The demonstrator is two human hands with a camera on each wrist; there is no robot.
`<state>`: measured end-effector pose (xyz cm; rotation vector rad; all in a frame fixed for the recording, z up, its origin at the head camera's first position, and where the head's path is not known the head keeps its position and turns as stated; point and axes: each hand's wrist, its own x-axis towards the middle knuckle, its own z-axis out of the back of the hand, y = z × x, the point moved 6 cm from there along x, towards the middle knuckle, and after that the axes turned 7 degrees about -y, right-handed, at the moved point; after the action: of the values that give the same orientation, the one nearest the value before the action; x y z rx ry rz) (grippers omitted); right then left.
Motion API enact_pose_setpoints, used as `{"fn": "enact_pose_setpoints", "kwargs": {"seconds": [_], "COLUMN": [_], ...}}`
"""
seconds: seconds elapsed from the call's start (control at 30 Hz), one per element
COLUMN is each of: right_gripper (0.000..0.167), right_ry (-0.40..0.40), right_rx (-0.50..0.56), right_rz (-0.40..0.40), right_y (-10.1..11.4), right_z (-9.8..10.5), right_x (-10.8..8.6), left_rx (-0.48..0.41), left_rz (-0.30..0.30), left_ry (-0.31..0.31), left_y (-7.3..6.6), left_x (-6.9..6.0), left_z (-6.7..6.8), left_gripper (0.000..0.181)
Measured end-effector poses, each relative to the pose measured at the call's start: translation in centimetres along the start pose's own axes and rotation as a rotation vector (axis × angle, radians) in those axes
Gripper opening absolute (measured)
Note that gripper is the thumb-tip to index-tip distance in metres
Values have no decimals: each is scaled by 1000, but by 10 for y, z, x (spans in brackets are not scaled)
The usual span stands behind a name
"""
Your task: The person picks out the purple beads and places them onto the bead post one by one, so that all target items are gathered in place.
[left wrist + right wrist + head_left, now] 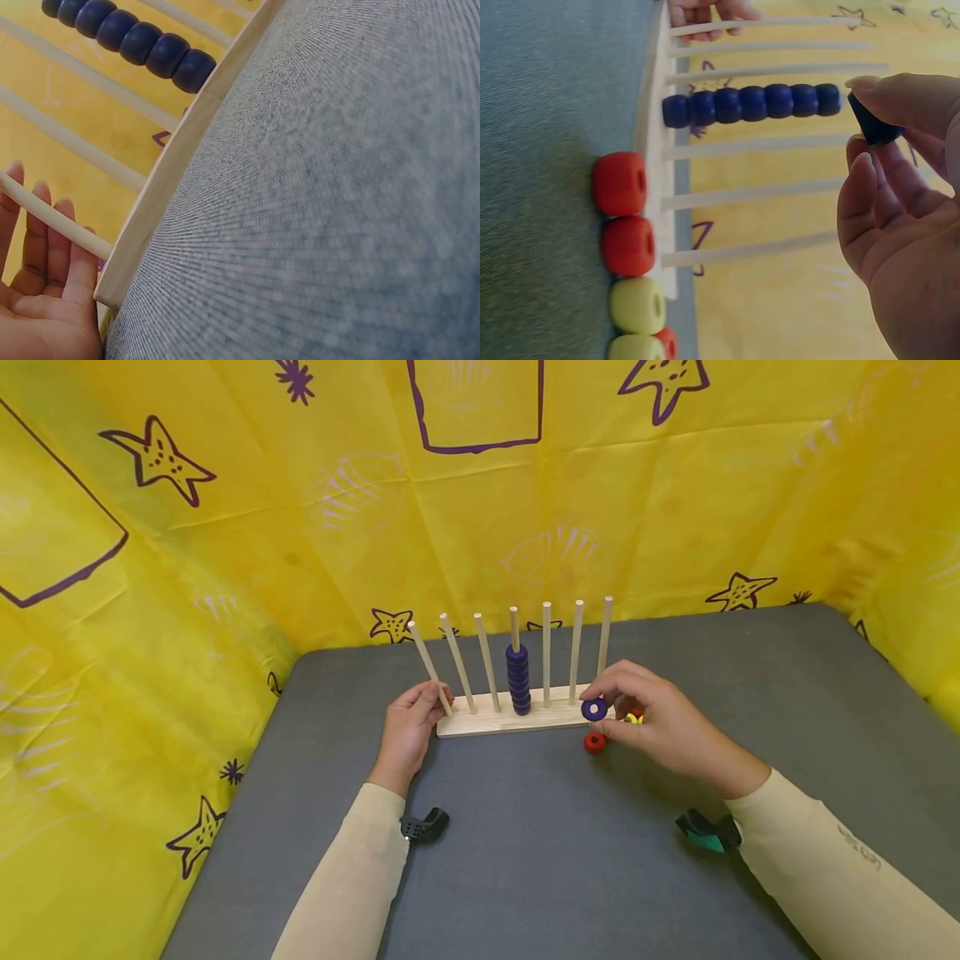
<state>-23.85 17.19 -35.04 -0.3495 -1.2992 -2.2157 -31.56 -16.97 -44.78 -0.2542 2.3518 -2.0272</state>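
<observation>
A wooden peg rack with several upright pegs stands on the table. Blue beads are stacked on its middle peg; the other pegs carry none. At the rack's left end, my left hand curls its fingers behind the outermost peg and steadies the rack. Between thumb and fingers, my right hand pinches another blue bead, held off the table in front of the rack's right part. In the right wrist view this bead appears just beyond the top of the stack.
Red beads and yellow beads lie loose by the rack's right end, partly hidden by my right hand in the head view. The grey tabletop stretches toward me. Yellow patterned cloth hangs behind and at the sides.
</observation>
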Motion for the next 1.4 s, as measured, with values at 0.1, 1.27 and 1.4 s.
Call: {"fn": "enact_pose_setpoints", "kwargs": {"seconds": [0.1,1.27,1.4], "right_gripper": [38,30,29], "right_ry": [-15,-70,-58], "right_rx": [-9,-39,-29], "right_rz": [6,210,199], "right_y": [5,57,60], "right_z": [2,2,1], "right_x": [5,69,76], "left_rx": [6,-58,-44], "left_rz": [-3,-14,-11], "left_ry": [2,-11,-12], "left_y": [1,0,0], "left_x": [0,0,0], "left_z": [0,0,0], "left_gripper": [45,38,40]}}
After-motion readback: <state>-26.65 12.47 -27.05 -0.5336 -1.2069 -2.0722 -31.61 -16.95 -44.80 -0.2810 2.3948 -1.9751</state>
